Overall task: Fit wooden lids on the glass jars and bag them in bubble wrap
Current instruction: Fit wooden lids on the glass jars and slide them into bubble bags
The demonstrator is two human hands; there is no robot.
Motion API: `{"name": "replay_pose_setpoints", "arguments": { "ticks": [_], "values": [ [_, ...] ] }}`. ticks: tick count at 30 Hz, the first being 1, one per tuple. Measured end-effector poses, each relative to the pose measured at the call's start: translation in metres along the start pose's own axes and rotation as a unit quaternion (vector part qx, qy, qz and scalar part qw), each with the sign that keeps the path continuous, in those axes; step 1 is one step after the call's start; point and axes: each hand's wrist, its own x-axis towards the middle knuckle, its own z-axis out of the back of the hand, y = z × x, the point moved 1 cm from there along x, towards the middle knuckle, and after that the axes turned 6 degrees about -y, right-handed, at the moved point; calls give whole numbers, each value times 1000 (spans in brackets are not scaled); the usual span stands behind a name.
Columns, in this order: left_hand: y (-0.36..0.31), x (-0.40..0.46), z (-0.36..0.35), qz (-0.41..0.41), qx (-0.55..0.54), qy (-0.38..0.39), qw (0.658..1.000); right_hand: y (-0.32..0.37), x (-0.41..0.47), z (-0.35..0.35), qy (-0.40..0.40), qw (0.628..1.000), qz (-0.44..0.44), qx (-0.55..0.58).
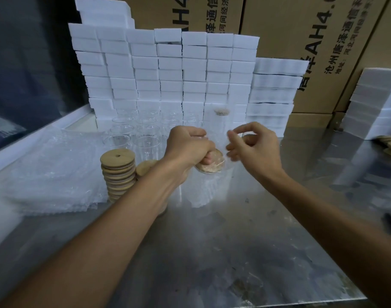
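Observation:
A glass jar (209, 187) with a wooden lid (212, 163) on it stands on the metal table, inside a bubble wrap bag whose top rises above the lid. My left hand (188, 147) is closed on the bag's top edge above the jar. My right hand (254, 145) is just right of it, fingers curled and apart, thumb and forefinger near the bag's rim; whether it touches the bag is unclear. A stack of wooden lids (118, 174) stands left of the jar. Several bare glass jars (132, 134) stand behind.
A pile of flat bubble wrap bags (50, 181) lies at the left. White foam blocks (168, 70) are stacked at the back, with cardboard boxes (312, 41) behind. More foam (374, 103) and loose wooden lids (390, 145) sit at the right edge.

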Motion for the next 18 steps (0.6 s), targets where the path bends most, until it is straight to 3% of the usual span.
{"name": "replay_pose_setpoints", "arguments": {
  "ticks": [2, 3, 8, 10, 13, 18],
  "values": [
    [0, -1, 2, 5, 9, 0, 1000, -9, -10, 3, -50, 997, -29, 57],
    [1, -2, 1, 3, 17, 6, 1000, -17, -17, 3, -37, 997, -41, 58],
    [8, -6, -5, -44, 105, -13, 993, -61, -63, -3, 171, 981, -85, 45],
    [9, -7, -8, -53, 110, -20, 992, -72, -72, -13, 208, 975, -63, 41],
    [12, -7, -12, -52, 118, -18, 991, -80, -74, -27, 191, 980, -19, 56],
    [13, -7, -9, -45, 62, 25, 997, -85, -69, -31, 69, 997, -1, 33]
  ]
}}
